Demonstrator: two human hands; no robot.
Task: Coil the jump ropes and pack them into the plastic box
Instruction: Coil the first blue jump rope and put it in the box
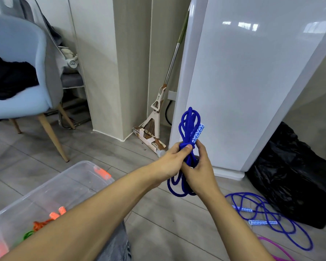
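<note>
Between both hands, a blue jump rope (189,129) sits coiled, left hand (172,162) and right hand (200,171) each in a curled grip around its middle. Orange and green ropes (43,224) already lie in the plastic box (79,178); a second blue rope (265,217) and a pink one (279,247) lie loose on the floor.

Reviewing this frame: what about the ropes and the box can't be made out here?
- Head view: the middle of the blue rope bundle, wrapped by the left hand and right hand; whether it is tied is hidden.
- Plastic box: its near part is cut by the frame edge and crossed by the left forearm, so its contents show only partly.
- Pink rope: cut off at the bottom edge.
</note>
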